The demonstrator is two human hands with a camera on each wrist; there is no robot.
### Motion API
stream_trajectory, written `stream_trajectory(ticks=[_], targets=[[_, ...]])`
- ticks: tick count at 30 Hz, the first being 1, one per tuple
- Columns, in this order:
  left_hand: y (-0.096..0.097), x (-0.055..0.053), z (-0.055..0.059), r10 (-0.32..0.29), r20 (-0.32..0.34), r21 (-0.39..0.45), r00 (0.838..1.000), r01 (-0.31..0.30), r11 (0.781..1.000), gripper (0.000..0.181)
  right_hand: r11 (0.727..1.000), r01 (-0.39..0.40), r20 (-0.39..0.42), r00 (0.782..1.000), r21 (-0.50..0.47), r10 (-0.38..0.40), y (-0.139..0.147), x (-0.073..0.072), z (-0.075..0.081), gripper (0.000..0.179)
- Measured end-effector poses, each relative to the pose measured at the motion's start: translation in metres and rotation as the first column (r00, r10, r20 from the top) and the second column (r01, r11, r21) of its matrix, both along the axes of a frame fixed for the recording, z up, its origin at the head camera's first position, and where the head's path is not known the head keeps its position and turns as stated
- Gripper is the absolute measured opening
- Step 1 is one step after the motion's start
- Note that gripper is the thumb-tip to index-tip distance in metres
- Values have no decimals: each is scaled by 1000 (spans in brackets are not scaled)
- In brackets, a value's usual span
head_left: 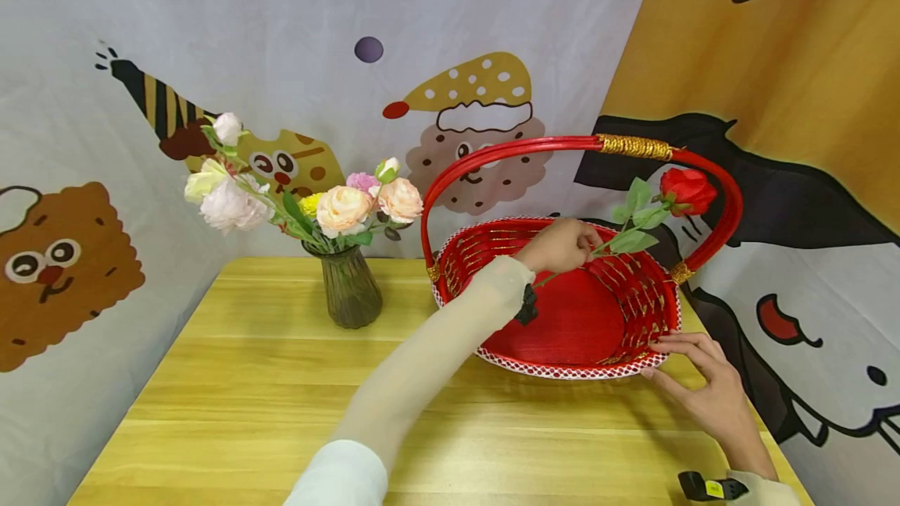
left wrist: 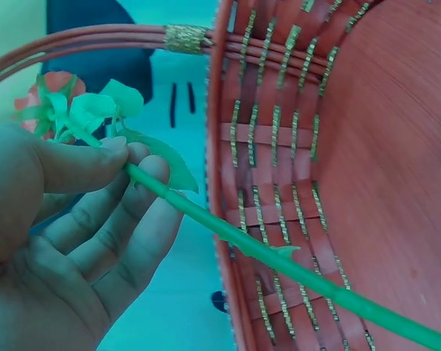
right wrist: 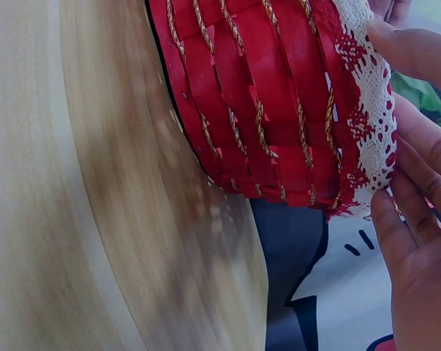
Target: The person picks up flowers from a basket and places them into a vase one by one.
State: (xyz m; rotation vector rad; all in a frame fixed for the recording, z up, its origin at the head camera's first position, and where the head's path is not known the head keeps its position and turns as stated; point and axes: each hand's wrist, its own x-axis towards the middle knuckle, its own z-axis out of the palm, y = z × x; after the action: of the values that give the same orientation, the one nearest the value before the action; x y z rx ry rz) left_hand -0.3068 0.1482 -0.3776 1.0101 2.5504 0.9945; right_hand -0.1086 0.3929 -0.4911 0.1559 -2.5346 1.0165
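My left hand (head_left: 562, 246) pinches the green stem of a red rose (head_left: 687, 192) between thumb and fingers, above the red woven basket (head_left: 555, 334). The rose slants, its bloom up at the right near the handle and its stem running down over the basket's inside. In the left wrist view, the stem (left wrist: 242, 238) crosses in front of the basket's wall, and the bloom (left wrist: 48, 102) is partly behind the hand. My right hand (head_left: 710, 389) holds the basket's near right rim, thumb outside and fingers over the white lace edge (right wrist: 374, 110).
A grey ribbed glass vase (head_left: 351, 287) with several artificial flowers (head_left: 344, 209) stands left of the basket on the wooden table (head_left: 281, 404). The basket's tall red handle (head_left: 520, 148) arches over it. A cartoon-printed cloth (head_left: 295, 37) hangs behind the table.
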Motion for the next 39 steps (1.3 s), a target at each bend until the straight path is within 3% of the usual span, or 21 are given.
stream_trajectory(ticks=[7, 16, 31, 39], targets=[[-13, 9, 10, -39, 61, 107, 997, 33, 994, 30, 1000, -1, 4, 1000, 3, 1, 1, 0, -1, 39], [-37, 24, 22, -56, 15, 107, 998, 54, 993, 27, 1000, -5, 6, 1000, -5, 5, 2, 0, -1, 39], [-69, 53, 31, -81, -35, 164, 996, 86, 983, 22, 1000, -21, -12, 1000, -22, 20, 3, 0, -2, 40], [-84, 68, 35, -58, -56, 212, 997, 69, 975, 20, 1000, -19, -14, 1000, -11, 19, 1, -1, -2, 38]])
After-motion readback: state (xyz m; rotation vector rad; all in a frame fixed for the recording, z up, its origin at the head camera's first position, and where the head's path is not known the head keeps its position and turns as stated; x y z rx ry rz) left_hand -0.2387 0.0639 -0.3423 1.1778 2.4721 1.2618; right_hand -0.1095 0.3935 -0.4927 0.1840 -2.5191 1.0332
